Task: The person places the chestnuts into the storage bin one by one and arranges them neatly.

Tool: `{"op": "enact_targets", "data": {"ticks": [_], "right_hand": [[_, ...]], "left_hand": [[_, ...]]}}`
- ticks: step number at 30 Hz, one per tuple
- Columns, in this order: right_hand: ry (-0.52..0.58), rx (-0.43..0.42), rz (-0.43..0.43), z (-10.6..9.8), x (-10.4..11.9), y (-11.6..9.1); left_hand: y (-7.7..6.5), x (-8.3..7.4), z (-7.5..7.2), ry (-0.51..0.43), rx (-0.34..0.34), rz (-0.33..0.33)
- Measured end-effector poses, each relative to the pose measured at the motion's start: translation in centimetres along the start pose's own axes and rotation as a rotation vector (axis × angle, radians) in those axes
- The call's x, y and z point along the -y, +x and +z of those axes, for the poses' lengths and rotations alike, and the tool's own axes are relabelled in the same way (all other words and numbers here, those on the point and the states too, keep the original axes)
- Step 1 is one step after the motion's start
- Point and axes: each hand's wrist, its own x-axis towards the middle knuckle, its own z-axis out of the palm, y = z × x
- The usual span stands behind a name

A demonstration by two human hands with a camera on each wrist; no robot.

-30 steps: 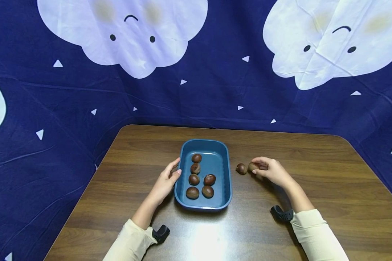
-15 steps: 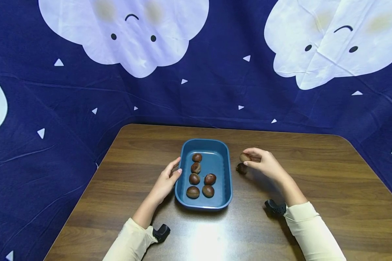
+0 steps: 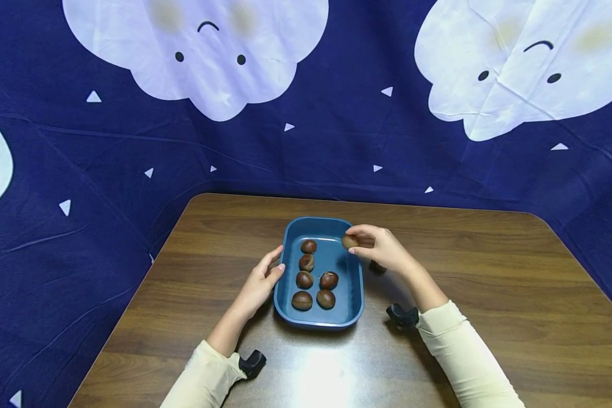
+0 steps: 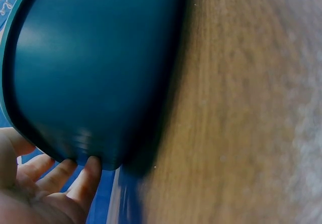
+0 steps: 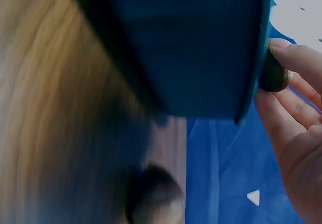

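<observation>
A blue rectangular tray (image 3: 281, 309) stands on the table with several brown chestnuts (image 3: 302, 300) inside, a longer column at left and two at right. My left hand (image 3: 255, 286) rests its fingertips against the tray's left outer wall, fingers extended; the left wrist view shows those fingers (image 4: 83, 183) at the wall. Over the tray's upper right rim, my right hand (image 3: 385, 249) pinches one chestnut (image 3: 349, 242) between thumb and fingers. In the right wrist view this held chestnut (image 5: 274, 73) appears at the rim. Another chestnut (image 3: 377, 267) lies right of the tray, partly hidden under the right hand.
The wooden table (image 3: 489, 272) extends on both sides of the tray. A dark blue cloth (image 3: 347, 158) with white clouds hangs behind its far edge. Each wrist carries a black camera mount (image 3: 252, 364).
My right hand has picked a chestnut up from the table and carried it left, over the tray's right rim. The left hand stays at the tray's side.
</observation>
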Motion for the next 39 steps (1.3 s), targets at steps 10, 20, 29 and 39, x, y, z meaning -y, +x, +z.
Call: {"op": "enact_targets", "data": {"ticks": [10,20,29,39], "right_hand": [[-0.037,0.112,-0.041,2.3,-1.4,2.2],[-0.133,0.172,-0.078,3.9,-0.8,3.6],[-0.233,0.283,-0.05,4.4,-0.4,4.5],[-0.338,0.362,-0.007,4.8,-0.1,4.7]], "left_hand": [[0.1,0.1,0.0,0.031,-0.012,-0.007],[0.1,0.2,0.0,0.041,-0.019,-0.001],[0.1,0.2,0.0,0.055,-0.028,-0.003],[-0.8,-2.1,0.3,0.047,-0.012,-0.015]]}}
